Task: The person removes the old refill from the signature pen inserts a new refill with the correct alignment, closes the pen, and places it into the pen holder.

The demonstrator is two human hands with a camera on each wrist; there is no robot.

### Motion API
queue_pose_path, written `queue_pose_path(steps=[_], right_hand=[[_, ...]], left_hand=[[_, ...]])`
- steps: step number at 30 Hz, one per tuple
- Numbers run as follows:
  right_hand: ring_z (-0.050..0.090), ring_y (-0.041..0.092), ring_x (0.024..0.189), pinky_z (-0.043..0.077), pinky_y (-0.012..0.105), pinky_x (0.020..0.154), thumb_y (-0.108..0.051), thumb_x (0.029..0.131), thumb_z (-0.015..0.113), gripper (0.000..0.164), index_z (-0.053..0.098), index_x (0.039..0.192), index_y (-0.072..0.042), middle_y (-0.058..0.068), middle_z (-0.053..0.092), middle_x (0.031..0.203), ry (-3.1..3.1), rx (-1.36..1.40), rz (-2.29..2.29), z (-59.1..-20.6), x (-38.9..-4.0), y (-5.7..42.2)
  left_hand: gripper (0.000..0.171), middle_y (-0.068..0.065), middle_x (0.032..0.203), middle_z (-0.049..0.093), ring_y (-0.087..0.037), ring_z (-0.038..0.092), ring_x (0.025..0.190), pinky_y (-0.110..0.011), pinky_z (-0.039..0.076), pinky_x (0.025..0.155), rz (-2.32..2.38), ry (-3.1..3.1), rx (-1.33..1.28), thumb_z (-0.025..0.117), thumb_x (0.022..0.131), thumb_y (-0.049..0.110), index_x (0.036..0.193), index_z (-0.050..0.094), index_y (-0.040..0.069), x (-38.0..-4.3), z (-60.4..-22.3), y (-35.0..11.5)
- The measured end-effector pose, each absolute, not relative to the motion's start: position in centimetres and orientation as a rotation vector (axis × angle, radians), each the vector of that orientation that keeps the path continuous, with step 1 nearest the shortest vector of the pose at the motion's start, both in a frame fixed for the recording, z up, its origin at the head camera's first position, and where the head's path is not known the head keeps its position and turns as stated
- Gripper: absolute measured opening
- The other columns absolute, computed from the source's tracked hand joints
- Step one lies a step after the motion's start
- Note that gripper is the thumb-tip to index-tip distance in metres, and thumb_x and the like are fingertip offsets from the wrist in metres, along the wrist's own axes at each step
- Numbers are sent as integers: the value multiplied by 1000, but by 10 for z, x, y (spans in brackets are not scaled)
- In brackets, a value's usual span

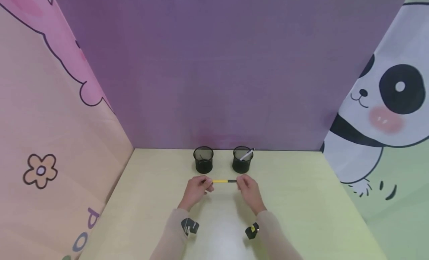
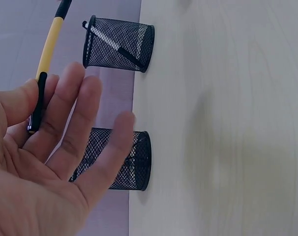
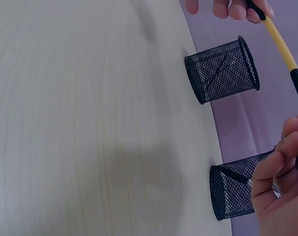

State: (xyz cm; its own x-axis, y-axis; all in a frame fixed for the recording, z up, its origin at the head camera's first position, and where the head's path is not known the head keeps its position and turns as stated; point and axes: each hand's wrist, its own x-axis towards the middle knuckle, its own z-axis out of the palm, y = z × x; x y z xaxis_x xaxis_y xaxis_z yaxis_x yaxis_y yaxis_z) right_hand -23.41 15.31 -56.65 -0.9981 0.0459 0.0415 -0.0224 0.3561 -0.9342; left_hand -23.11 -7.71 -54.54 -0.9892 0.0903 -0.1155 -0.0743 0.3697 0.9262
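Observation:
A yellow pen with black ends (image 1: 220,181) stretches level between my two hands, above the table in front of two black mesh cups. My left hand (image 1: 196,189) pinches its left end between thumb and index finger; in the left wrist view the other fingers of that hand (image 2: 65,142) fan out loosely. At the pen's black right end, my right hand (image 1: 249,195) pinches with its fingertips, which are partly cut off in the right wrist view. A white pen with black parts (image 1: 247,154) leans in the right mesh cup (image 1: 241,167).
The left mesh cup (image 1: 203,167) stands upright near the table's back edge, with a thin dark item (image 3: 217,71) slanting inside. Behind the pale wooden table (image 1: 144,200) rises a purple backdrop (image 1: 221,73). Printed cloths hang at both sides.

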Motion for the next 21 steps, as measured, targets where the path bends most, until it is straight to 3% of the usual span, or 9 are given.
queue_pose_path(steps=[4,8,13,21], right_hand=[[53,20,75,44,30,68,-20,105,57,24,62,94,1,9,61,82,-2525,-6,1734,-565,-233,154],[54,19,76,46,29,69,-14,103,58,14,63,95,-4,10,62,85,-2510,-4,1754,-564,-233,155],[55,17,74,48,27,65,-7,100,59,5,63,99,-8,7,64,89,-2488,11,1788,-563,-234,156],[55,17,73,48,26,65,-3,100,58,7,61,106,-5,10,61,89,-2428,64,1873,-563,-233,155]], left_hand=[[23,-1,73,66,-14,60,66,-30,50,62,1673,2539,45,59,104,25,98,73,8,-232,-546,-76],[22,0,71,56,-16,50,65,-30,42,60,1632,2606,44,59,104,25,96,74,11,-232,-544,-75],[21,-2,81,60,-18,50,74,-31,42,66,1593,2639,21,59,104,25,96,74,14,-232,-542,-75],[20,-2,92,68,-19,53,83,-32,43,74,1604,2630,0,59,104,25,96,74,15,-233,-544,-74]])
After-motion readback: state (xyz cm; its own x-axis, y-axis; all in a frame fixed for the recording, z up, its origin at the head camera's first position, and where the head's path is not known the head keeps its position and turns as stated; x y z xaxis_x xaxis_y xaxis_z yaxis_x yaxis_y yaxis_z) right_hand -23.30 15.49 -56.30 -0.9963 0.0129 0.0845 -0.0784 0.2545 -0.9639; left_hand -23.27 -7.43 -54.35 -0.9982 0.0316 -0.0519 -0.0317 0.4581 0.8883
